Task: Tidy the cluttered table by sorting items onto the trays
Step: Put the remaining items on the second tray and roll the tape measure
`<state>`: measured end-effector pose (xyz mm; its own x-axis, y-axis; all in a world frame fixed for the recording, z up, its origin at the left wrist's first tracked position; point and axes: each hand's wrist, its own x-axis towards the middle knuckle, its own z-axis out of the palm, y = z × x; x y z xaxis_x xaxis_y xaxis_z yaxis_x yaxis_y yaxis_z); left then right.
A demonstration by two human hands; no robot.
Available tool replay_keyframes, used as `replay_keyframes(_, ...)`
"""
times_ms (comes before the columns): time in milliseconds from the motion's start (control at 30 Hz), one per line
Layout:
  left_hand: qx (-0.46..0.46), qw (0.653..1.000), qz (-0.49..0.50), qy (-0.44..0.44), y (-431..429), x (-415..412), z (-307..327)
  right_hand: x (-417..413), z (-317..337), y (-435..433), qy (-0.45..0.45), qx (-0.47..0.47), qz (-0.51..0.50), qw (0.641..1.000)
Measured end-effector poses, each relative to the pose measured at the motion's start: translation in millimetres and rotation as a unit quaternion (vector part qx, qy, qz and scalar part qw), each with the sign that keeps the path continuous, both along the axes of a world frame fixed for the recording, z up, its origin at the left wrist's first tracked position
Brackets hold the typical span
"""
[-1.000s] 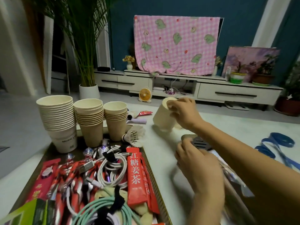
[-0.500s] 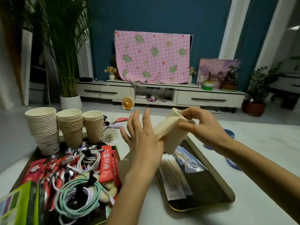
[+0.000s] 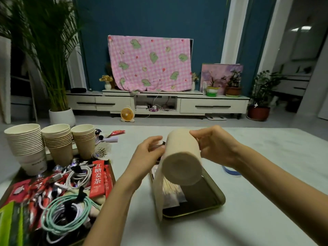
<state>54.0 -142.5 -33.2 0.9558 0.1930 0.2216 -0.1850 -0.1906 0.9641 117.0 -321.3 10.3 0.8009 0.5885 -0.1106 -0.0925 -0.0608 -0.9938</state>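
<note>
A beige tissue roll (image 3: 182, 157) hangs in the air above a dark tray (image 3: 211, 197) with a gold rim. My right hand (image 3: 216, 146) grips the roll's far end from the right. My left hand (image 3: 149, 153) pinches the roll's left side, where a loose strip of tissue (image 3: 158, 190) dangles down to the tray's near left corner. A clear packet of thin sticks (image 3: 173, 190) lies in that tray, partly hidden by the strip.
A second tray (image 3: 110, 167) at the left holds cables (image 3: 67, 210), red sachets (image 3: 96, 178) and three stacks of paper cups (image 3: 58, 141). A shuttlecock (image 3: 102, 152) lies beside the cups. Blue tape (image 3: 230, 172) rests on the white table (image 3: 266, 201) to the right.
The roll has been lifted and turned so its flat end faces me, with a strip now hanging loose. My left hand went from an open palm beside it to pinching its side.
</note>
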Motion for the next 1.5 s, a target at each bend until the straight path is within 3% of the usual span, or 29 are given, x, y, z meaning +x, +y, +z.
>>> replay_keyframes(67,0.009,0.993,0.086,-0.081,-3.3,-0.4,3.5,0.1,-2.9,-0.2,0.038,0.031,-0.044,0.998)
replay_keyframes(133,-0.063,0.992,0.054,-0.100,-1.5,-3.4,10.4,-2.2,-5.0,1.0,0.063,0.048,-0.074,0.994)
replay_keyframes(233,-0.153,0.986,-0.047,-0.047,3.7,-10.5,21.4,-7.5,-4.3,4.8,0.082,0.063,-0.093,0.990)
replay_keyframes(333,-0.142,0.987,-0.080,0.002,8.6,-12.7,23.0,-14.2,-2.1,8.0,0.073,0.069,-0.091,0.991)
replay_keyframes(467,-0.142,0.982,-0.117,0.047,12.4,-20.8,25.9,-21.8,-4.6,10.3,-0.042,0.014,-0.056,0.997)
replay_keyframes(633,0.057,0.993,0.000,-0.108,8.9,-25.9,36.7,-29.4,-7.3,16.7,-0.145,-0.019,-0.103,0.984)
replay_keyframes(800,0.334,0.939,0.016,-0.078,-15.7,-31.5,35.6,-30.2,-10.2,22.6,-0.101,0.032,-0.135,0.985)
replay_keyframes(867,0.377,0.924,0.032,-0.056,-16.5,-31.1,36.1,-30.4,-10.1,22.7,-0.078,0.042,-0.132,0.987)
replay_keyframes(967,0.295,0.955,-0.010,-0.001,-1.5,-30.1,40.9,-31.4,-8.9,20.3,-0.075,0.053,-0.103,0.990)
replay_keyframes(1067,0.047,0.992,-0.100,0.053,18.2,-25.5,39.1,-30.6,-7.3,16.1,-0.058,0.086,-0.073,0.992)
replay_keyframes(1167,-0.224,0.956,-0.167,0.093,30.4,-20.2,24.1,-28.5,-6.3,15.5,-0.043,0.123,-0.040,0.991)
replay_keyframes(1233,-0.321,0.922,-0.185,0.113,31.1,-15.8,11.7,-28.4,-7.3,18.3,-0.041,0.148,-0.030,0.988)
replay_keyframes(1367,-0.376,0.891,-0.223,0.121,29.1,-9.3,-1.5,-26.3,-12.4,19.3,-0.058,0.149,-0.022,0.987)
replay_keyframes(1500,-0.299,0.924,-0.206,0.123,34.7,-4.1,-5.9,-20.7,-13.9,14.0,-0.120,0.042,-0.035,0.991)
